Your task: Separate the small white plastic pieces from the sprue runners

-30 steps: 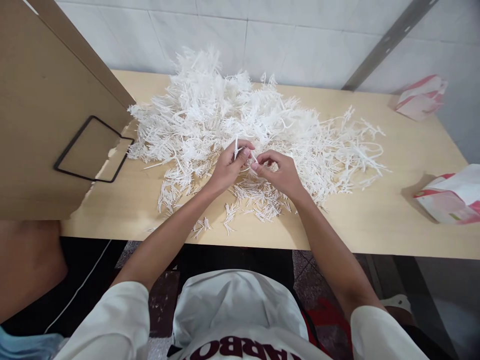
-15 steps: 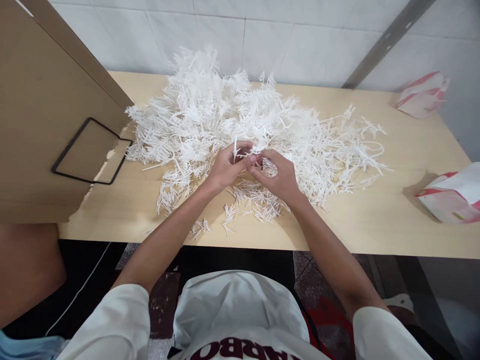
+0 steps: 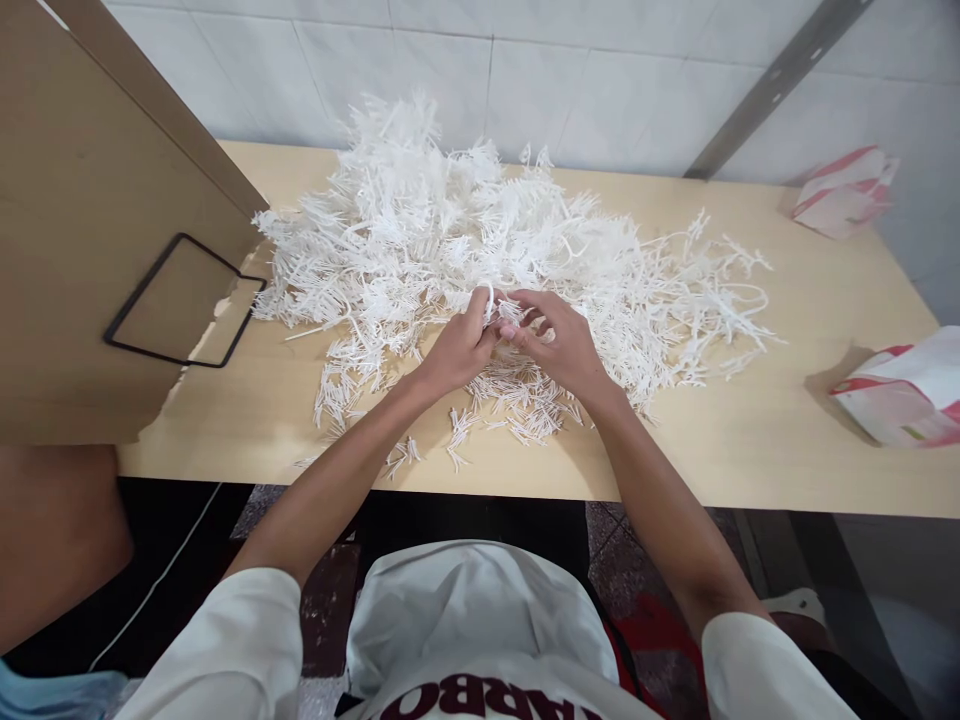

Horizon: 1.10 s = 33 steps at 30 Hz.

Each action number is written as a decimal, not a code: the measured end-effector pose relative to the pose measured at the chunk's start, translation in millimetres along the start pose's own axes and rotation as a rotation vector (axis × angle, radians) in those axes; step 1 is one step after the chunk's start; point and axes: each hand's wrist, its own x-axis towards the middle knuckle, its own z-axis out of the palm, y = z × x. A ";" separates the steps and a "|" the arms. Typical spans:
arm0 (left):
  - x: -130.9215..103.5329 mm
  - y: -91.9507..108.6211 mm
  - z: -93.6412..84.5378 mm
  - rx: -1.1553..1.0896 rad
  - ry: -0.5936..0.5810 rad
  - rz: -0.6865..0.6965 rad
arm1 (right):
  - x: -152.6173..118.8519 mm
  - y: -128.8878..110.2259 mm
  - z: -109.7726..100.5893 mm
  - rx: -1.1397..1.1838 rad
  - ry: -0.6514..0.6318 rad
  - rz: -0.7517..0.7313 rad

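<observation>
A large heap of white branched plastic pieces (image 3: 420, 220) lies across the table, spreading to thin strands at its right. Over the heap's front edge, my left hand (image 3: 465, 345) is closed on a white piece (image 3: 490, 300) whose curved end sticks up above the fingers. Close beside it, my right hand (image 3: 559, 340) has its thumb and fingers bent round the same small cluster of white strands, fingertips nearly meeting the left ones. Short loose bits (image 3: 459, 430) are scattered on the wood in front of the hands.
A cardboard sheet (image 3: 90, 220) with a black wire frame (image 3: 180, 238) stands at the left of the table (image 3: 750, 440). Two red and white paper packets, one farther back (image 3: 847, 195) and one nearer (image 3: 904, 395), are at the right. A tiled wall rises behind.
My left hand has turned and lowered slightly, with its fingers closer together. My right hand has shifted a little, its fingers now more spread above the strands. The heap looks the same.
</observation>
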 end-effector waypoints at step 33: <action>2.8 2.4 -1.7 0.223 0.108 -0.041 | -5.6 -4.8 6.5 -0.148 0.067 0.032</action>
